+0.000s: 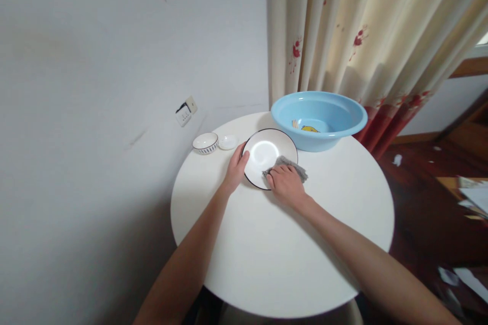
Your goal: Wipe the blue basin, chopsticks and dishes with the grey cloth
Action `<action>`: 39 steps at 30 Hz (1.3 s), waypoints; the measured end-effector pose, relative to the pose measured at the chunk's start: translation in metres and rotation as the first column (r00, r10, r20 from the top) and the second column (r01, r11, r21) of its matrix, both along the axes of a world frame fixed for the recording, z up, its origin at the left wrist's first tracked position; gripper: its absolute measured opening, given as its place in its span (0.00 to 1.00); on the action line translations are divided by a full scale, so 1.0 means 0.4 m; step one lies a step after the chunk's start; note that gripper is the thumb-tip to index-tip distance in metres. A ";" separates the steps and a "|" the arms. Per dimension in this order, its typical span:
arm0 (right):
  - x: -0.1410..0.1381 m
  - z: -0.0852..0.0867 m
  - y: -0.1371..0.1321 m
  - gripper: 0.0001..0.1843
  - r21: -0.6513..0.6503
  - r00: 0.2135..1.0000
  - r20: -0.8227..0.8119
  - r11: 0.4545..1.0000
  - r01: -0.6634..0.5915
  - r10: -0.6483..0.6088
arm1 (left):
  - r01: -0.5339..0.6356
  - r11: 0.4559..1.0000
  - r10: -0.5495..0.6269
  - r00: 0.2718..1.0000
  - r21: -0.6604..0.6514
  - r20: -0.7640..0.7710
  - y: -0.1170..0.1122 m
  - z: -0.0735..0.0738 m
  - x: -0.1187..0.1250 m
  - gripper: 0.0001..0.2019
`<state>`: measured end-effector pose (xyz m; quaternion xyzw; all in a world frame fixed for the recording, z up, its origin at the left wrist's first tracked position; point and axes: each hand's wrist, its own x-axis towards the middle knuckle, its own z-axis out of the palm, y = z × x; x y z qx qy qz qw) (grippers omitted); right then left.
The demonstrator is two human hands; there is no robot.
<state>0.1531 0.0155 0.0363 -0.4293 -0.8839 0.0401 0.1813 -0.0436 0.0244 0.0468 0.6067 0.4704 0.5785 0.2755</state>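
Forearms (354,249) are stretched over the bench (267,259), where a plate (255,147) is rim-gripped by the left hand (236,167) and seemingly wiped with a cloth (299,169) grasped by the right hand (286,185), firm steadying being called for by the next stroke.

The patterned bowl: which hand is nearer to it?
Left. The left hand holds the plate, right of the bowl; the right hand, on the grey cloth, is farther right.

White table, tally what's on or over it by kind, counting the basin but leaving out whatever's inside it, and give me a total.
Bowl: 1
Small white dish: 1
Plate: 1
Grey cloth: 1
Blue basin: 1
Total: 5
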 end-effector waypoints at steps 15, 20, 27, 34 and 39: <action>-0.014 -0.018 0.001 0.21 -0.156 0.982 -0.184 0.988 0.020 -0.049 | 0.022 1.000 -0.023 0.994 -0.011 -0.110 -0.007 -0.039 0.016 0.36; -0.020 0.005 -0.017 0.20 -0.211 0.927 -0.349 0.951 -0.224 0.141 | -0.134 0.988 0.140 0.986 0.070 -0.088 0.000 -0.037 0.027 0.27; -0.015 0.018 -0.028 0.21 -0.134 0.966 -0.186 0.969 -0.206 0.179 | -0.195 0.980 0.194 0.980 0.038 0.031 0.011 -0.029 -0.001 0.19; -0.006 0.000 -0.014 0.22 -0.032 0.999 0.012 0.998 -0.046 0.046 | -0.057 0.998 0.058 0.997 -0.014 0.057 0.006 -0.009 -0.024 0.22; -0.009 0.001 -0.018 0.23 -0.098 0.999 -0.045 0.995 -0.015 0.011 | 0.041 0.999 -0.041 0.999 -0.020 -0.001 -0.008 -0.015 0.006 0.34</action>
